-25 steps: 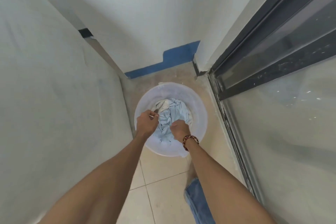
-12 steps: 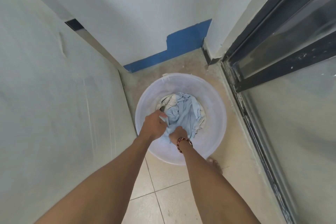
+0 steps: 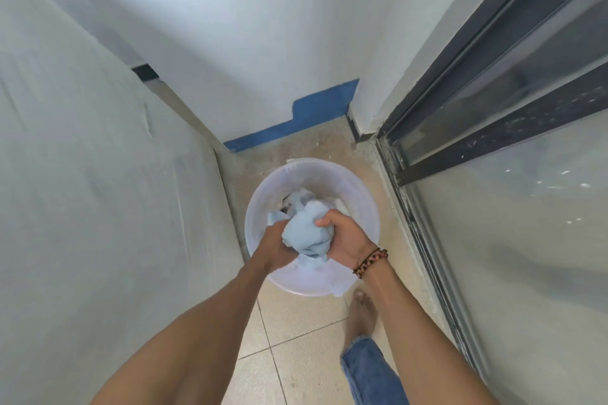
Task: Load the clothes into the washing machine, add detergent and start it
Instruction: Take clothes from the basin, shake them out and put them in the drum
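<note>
Bunched into a loose ball, a light blue garment [image 3: 307,237] is held between both hands above a translucent white plastic tub [image 3: 365,204] that stands on the floor. The left hand [image 3: 274,248] is curled around the left side of the bundle, its fingers hidden in the folds, while the right hand [image 3: 343,238] is clenched on the right side, with the thumb and knuckles pressed into the cloth. A braided bracelet [image 3: 370,261] of dark and orange beads is worn on the right wrist. Part of the blue fabric is seen trailing down from the bundle into the tub, where more clothes [image 3: 339,205], pale and partly whitish, are left lying at the bottom; how many pieces are there cannot be told. The tub is set in a narrow corner, close to a pale wall [image 3: 98,191] on the left and near a dark-framed sliding glass door [image 3: 513,128] on the right. A strip of blue paint [image 3: 296,126] is seen along the base of the far white wall, just beyond the tub. The floor [image 3: 296,339] is covered in beige tiles. A bare foot [image 3: 363,314] is planted just beside the near rim of the tub, and the frayed hem of a blue jeans leg [image 3: 371,371] is visible below it.
</note>
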